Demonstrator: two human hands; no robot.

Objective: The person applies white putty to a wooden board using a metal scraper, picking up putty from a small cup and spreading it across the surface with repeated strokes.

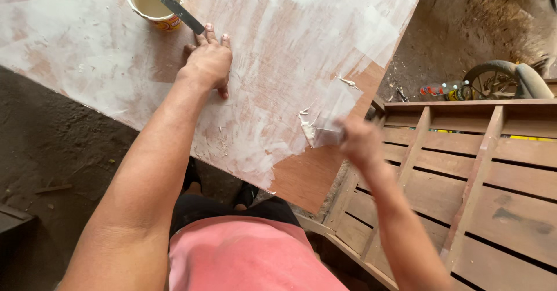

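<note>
The board (pixel 243 64) across the upper part of the frame is reddish-brown wood, streaked and smeared with patchy white filler; its lower right corner stays bare brown. The tub (pixel 152 4) at the top holds beige paste and has a yellow and red band. The knife (pixel 169 4) lying across it is grey metal. The shirt (pixel 249 256) at the bottom is pink. The slatted frame (pixel 481 169) on the right is pale brown wood with dark grey smudges.

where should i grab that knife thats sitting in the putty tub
Grip the putty knife by its dark lower end, which juts past the tub rim toward the left hand. Come from that side. The upper part of the blade lies across the tub's putty, while the jutting end hangs free above the board, so fingers can close around it.
</note>
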